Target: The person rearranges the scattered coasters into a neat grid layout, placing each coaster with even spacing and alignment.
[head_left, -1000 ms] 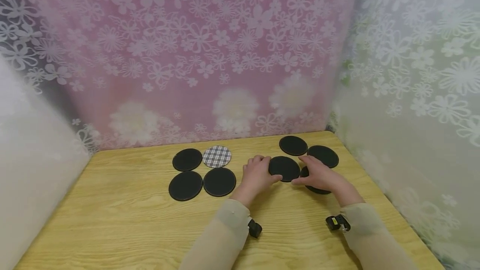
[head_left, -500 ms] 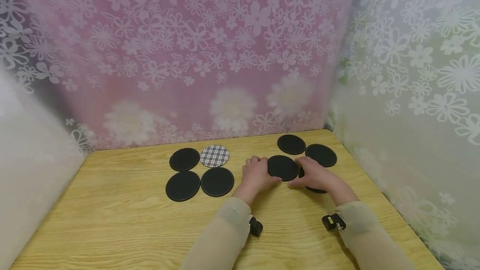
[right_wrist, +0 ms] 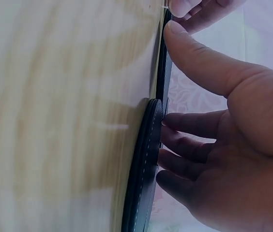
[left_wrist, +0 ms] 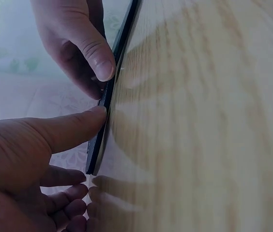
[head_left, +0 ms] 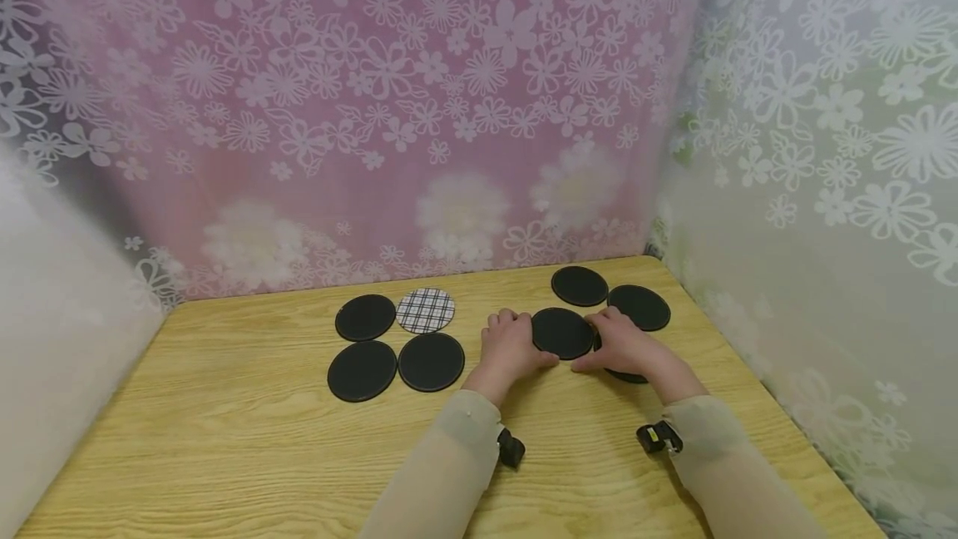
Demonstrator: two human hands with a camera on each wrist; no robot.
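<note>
A round black coaster (head_left: 563, 333) lies on the wooden table between both hands. My left hand (head_left: 512, 348) flanks its left side, fingers at the left rim and thumb at the near edge; in the left wrist view the left thumb (left_wrist: 78, 129) touches the edge. My right hand (head_left: 627, 346) is at its right side, with fingers spread. The right wrist view has the right thumb (right_wrist: 194, 55) against the coaster's edge, while the other fingers rest by a neighbouring black coaster (right_wrist: 144, 169) that looks layered. That neighbour is mostly hidden under the right hand in the head view.
Two more black coasters, one at the back (head_left: 580, 285) and one at the right (head_left: 639, 307), lie beyond the hands. On the left, a plaid coaster (head_left: 425, 310) sits among three black coasters (head_left: 362, 370). Flowered curtains (head_left: 449, 106) surround the wooden table (head_left: 247, 439).
The right hand has come slightly inward, its fingers now at the middle coaster's right rim. The left hand stays by the left rim. The whole head view has shifted a little.
</note>
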